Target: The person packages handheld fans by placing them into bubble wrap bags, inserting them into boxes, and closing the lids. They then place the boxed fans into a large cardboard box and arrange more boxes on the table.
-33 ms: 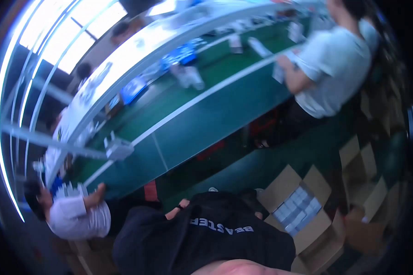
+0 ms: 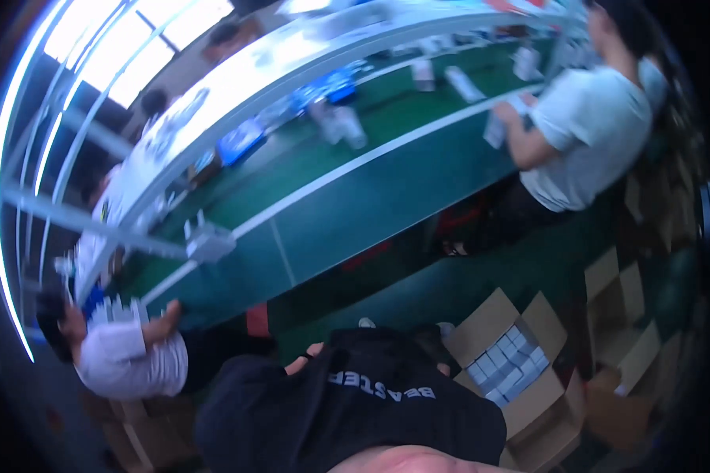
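Below the front of my black shirt, my left hand shows only in part, with a dark band at its wrist. Its fingers are too small and hidden to read. Just a sliver of my right hand is visible past the shirt's other side, next to an open cardboard carton. Rows of small whitish-blue boxes fill that carton. I see nothing held in either hand, though the shirt hides much of both.
A long green workbench runs diagonally ahead, with blue packs and white items along it. One person in a white shirt works at the right, another sits at the left. More open cartons stand at the right.
My view has turned slightly, so the bench and the person on the right sit further right. My hands stay beside my shirt, the left one a little less visible.
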Tool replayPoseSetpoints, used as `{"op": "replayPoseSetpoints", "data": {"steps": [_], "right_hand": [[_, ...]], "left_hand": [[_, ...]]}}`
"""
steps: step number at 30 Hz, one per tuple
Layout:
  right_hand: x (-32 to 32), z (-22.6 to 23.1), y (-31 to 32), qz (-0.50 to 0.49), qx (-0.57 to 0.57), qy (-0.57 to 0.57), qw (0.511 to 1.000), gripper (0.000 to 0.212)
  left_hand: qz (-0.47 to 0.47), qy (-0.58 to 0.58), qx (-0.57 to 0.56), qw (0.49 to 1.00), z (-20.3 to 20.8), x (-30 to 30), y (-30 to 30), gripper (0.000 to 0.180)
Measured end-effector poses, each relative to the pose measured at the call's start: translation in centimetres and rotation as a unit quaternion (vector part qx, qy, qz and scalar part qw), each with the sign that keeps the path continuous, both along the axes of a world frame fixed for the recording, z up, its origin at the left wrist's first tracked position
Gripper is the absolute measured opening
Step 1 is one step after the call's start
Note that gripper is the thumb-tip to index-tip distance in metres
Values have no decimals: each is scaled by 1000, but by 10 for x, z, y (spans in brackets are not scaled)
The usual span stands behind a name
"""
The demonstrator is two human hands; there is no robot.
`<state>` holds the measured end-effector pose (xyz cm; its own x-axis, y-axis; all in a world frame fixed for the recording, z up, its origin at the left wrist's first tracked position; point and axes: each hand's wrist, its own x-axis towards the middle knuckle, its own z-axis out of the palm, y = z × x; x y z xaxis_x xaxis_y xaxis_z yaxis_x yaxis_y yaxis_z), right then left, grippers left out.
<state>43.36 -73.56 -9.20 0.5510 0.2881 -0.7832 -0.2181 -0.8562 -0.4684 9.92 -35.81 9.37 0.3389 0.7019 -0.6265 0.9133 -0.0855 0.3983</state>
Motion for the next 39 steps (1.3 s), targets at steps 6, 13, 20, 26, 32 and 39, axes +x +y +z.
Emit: {"op": "replayPoseSetpoints", "data": {"steps": [6,13,20,26,32,39], "right_hand": [[19,23,89,189,-37,-27,981,37],[8,54,254,285,96,-79,950,35],[-23,85,366,405,111,-113,900,31],[1,134,445,376,95,-21,921,34],[42,211,507,573,-59,-140,805,40],[33,207,528,477,18,-212,853,46]], "left_hand": [[106,53,-93,989,-64,-133,-30,31],[435,-188,-105,874,-56,-136,-8,26],[450,-255,-103,850,-79,-144,-25,40],[669,-215,-28,711,-36,-120,50,60],[445,-67,299,841,16,-103,176,84],[375,135,91,913,22,-42,227,123]]}}
